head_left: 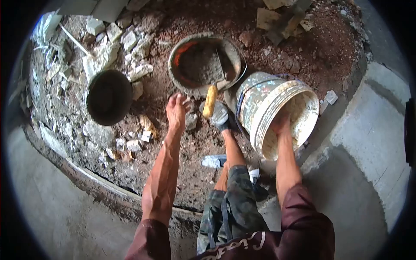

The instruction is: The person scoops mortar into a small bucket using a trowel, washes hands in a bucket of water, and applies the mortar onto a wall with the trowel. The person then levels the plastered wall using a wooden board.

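Observation:
My left hand (176, 112) hovers just below the near rim of a round mortar tub (178, 82), its fingers curled. A small pale bit shows at its fingertips, too small to name. My right hand (281, 124) reaches inside a paint-spattered bucket (255, 93) that lies tipped with its mouth toward me; its fingers are hard to see in there. Grey mortar (201, 65) lies in the tub. A trowel with a yellow handle (210, 101) rests over the tub's rim, its blade in the mortar.
A dark bucket (109, 97) stands at left among broken rubble (130, 41). Reddish soil (316, 47) covers the ground behind. My shoe (220, 115) is close to the tub. A raised edge (104, 184) separates the dirt from concrete floor (56, 195). Cardboard scraps (268, 19) lie at the back.

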Demonstrator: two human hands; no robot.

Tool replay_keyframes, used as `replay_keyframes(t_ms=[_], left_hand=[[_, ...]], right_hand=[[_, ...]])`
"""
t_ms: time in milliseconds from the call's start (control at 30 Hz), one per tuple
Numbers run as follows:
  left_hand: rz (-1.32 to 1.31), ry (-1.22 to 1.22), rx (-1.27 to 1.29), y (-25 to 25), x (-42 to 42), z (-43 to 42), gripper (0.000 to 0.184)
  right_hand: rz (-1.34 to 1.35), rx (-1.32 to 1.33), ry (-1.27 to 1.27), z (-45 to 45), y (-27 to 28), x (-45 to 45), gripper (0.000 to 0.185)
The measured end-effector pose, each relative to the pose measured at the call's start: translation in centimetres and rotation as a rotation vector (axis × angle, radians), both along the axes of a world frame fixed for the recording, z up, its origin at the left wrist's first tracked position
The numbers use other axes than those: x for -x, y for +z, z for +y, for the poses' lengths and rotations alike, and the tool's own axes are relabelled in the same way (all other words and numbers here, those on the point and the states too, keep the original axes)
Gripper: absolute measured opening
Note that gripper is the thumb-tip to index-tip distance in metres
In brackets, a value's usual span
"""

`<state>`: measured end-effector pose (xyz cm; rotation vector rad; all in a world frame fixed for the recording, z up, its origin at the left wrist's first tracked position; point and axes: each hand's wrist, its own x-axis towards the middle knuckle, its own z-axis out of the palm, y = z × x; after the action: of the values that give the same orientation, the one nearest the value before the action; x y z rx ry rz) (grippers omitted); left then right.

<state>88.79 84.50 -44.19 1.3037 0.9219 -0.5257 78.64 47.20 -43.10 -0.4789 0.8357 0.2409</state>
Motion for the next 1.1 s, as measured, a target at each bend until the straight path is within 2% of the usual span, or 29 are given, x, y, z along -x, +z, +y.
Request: replay_keyframes(t_ms=[33,67,100,167,233,300,400,433,467,500,533,600,633,667,733,767,800,833,867,900,933,1000,1033,1100], left_hand=[[0.02,0.015,0.0,-0.1,0.1,0.0,0.037],[0.025,0.031,0.003,-0.2,-0.3,-0.1,0.036],[0.015,0.043,0.012,-0.3,-0.6,-0.1,0.036],[0.056,0.03,-0.019,-0.2,-0.7,0.0,0.036],[0.059,0.025,-0.044,0.6,-1.2,-0.2,0.035],[0.067,0.002,-0.06,1.2,-2.2,-0.1,0.038],[0.03,-0.022,-0.123,2.5,-4.3,-0.2,0.045],[0.021,-0.104,-0.126,1.8,-4.7,0.4,0.051],[0.01,-0.222,-0.252,-1.1,-4.2,1.1,0.052],[-0.03,-0.248,-0.288,-2.3,-4.3,1.3,0.053],[-0.072,-0.274,-0.322,-3.1,-4.4,1.4,0.053],[-0.055,-0.257,-0.293,-5.1,-4.9,1.6,0.049],[-0.041,-0.248,-0.267,-5.1,-5.0,1.6,0.045],[-0.033,-0.232,-0.262,-4.9,-4.9,1.6,0.045],[-0.086,-0.295,-0.23,-3.2,-5.1,1.8,0.039],[-0.055,-0.258,-0.229,-1.5,-5.3,1.4,0.033],[-0.109,-0.239,-0.31,-3.2,-4.0,1.1,0.027],[-0.15,-0.282,-0.357,-4.9,-2.2,0.6,0.027],[-0.188,-0.332,-0.399,-6.0,-0.4,0.0,0.027],[-0.129,-0.283,-0.385,-6.0,1.2,-1.0,0.027],[-0.133,-0.171,-0.308,-6.4,2.8,-2.0,0.027],[0.019,0.081,-0.061,-3.0,2.3,-3.8,0.026],[0.057,0.163,0.005,-2.6,2.1,-4.1,0.024],[0.056,0.152,0.032,-2.6,1.9,-3.7,0.024]], right_hand=[[0.251,0.145,-0.209,0.8,2.9,-0.1,0.037],[-0.148,-0.345,0.007,-0.5,5.7,0.4,0.034],[-0.02,-0.065,0.002,2.8,12.4,-3.1,0.037],[-0.008,-0.061,0.077,5.6,18.3,-6.3,0.035],[-0.058,-0.001,0.185,9.6,20.5,-9.1,0.032],[-0.09,0.15,0.289,13.9,19.1,-12.7,0.032],[-0.109,0.523,0.379,19.7,12.3,-16.4,0.033],[-0.201,0.911,0.55,19.9,9.4,-16.8,0.034],[-0.299,1.298,0.719,20.3,6.8,-16.5,0.035],[-0.201,1.369,0.697,21.1,5.0,-15.8,0.029],[-0.041,1.418,0.911,20.9,3.2,-15.1,0.03],[0.016,1.726,0.957,22.2,1.1,-12.9,0.039],[0.103,1.722,1.048,22.8,1.4,-12.4,0.05],[0.096,1.727,1.066,22.9,1.6,-12.4,0.05],[0.333,1.328,1.031,22.9,1.8,-12.9,0.051],[0.37,1.242,0.95,22.6,1.4,-12.7,0.049],[0.423,1.181,1.087,20.9,1.4,-12.6,0.046],[0.44,1.133,1.098,19.4,1.7,-12.0,0.039],[0.566,0.993,1.19,19.3,6.5,-14.9,0.033],[0.43,1.247,1.395,17.2,6.0,-14.3,0.032],[0.506,1.177,1.528,17.6,10.2,-17.1,0.034],[0.378,1.281,1.633,15.6,10.6,-17.8,0.033],[0.38,1.285,1.628,15.6,9.2,-18.2,0.033],[0.108,1.29,1.672,15.4,5.3,-18.5,0.031]])
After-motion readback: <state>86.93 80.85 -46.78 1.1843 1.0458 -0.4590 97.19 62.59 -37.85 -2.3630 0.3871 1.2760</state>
